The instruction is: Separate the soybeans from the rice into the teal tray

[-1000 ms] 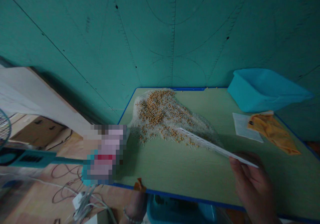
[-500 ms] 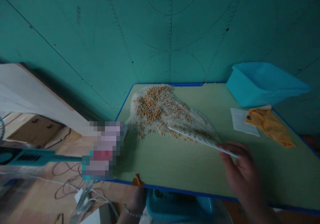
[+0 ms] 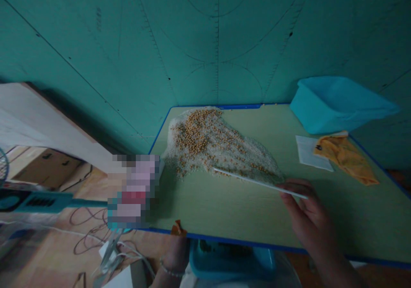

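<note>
From the head camera, you have your right hand (image 3: 305,208) over the right part of the pale green tabletop with a blue rim (image 3: 231,211). Its thumb and fingers are pinched on one end of a thin, flat white strip (image 3: 247,178), which you hold nearly edge-on. The strip slants away to the left, its far end at the near border of a spread-out heap of fine whitish grains (image 3: 260,153) mixed with round tan beans (image 3: 199,136). The beans lie thickest toward the heap's back left.

Your left hand (image 3: 177,248), with a beaded bracelet (image 3: 171,273) at the wrist, is at the table's near edge, just by a small crumpled brown scrap (image 3: 178,229). Its fingers are hidden, so you cannot tell whether they are open or closed. To the right of the heap, an orange cloth (image 3: 349,158) overlaps a flat white sheet (image 3: 307,153), in front of an open turquoise bin (image 3: 321,117).
</note>
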`<state>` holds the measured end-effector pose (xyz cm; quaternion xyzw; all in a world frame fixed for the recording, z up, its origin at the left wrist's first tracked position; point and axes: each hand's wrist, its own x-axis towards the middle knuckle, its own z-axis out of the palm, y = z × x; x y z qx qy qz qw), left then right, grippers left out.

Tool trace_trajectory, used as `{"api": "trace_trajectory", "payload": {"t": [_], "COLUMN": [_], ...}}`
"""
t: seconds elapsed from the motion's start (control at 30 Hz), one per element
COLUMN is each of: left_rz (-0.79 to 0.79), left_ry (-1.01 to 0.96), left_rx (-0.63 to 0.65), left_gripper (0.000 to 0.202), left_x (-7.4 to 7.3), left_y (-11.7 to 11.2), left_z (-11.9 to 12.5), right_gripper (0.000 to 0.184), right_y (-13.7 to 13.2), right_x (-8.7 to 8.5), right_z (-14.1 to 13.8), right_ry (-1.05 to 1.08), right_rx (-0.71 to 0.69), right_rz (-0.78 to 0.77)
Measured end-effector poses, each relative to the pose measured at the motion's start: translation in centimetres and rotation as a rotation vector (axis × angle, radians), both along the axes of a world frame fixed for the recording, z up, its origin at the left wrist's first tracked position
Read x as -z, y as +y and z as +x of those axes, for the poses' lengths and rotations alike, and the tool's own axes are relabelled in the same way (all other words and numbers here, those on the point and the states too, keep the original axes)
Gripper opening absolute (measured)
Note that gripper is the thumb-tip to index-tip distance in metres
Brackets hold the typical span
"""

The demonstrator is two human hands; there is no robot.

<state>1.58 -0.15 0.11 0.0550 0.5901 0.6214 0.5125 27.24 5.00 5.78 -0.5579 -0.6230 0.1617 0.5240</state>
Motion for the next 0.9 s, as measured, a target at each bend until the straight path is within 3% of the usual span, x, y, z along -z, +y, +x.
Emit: {"api": "trace_trajectory", "payload": {"t": [0.2, 0.37, 0.53, 0.77, 0.9], "left_rz": [0.073, 0.050, 0.029, -0.004, 0.031], "left_ry": [0.035, 0.036, -0.010, 0.015, 0.027], "left_rx": [0.009, -0.050, -0.025, -0.007, -0.086], "left_gripper": [0.038, 0.037, 0.039, 0.032, 0.033], "left_x": [-0.55, -0.42, 0.07, -0.26, 0.03], "left_y": [0.22, 0.34, 0.24, 0.38, 0.40], "left_z": [0.35, 0.33, 0.26, 0.28, 0.17], "right_gripper": [0.012, 0.014, 0.022, 0.029, 0.027], "right_y": [-0.11, -0.03, -0.07, 0.14, 0.04], "right_x": [0.60, 0.40, 0.05, -0.33, -0.38], "right_z": [0.29, 0.15, 0.08, -0.08, -0.10], "right_ry": [0.091, 0.118, 0.163, 0.175, 0.215], "right_rx": [0.011, 0.051, 0.042, 0.089, 0.074], "right_rz": [-0.091, -0.134, -0.237, -0.251, -0.273]}}
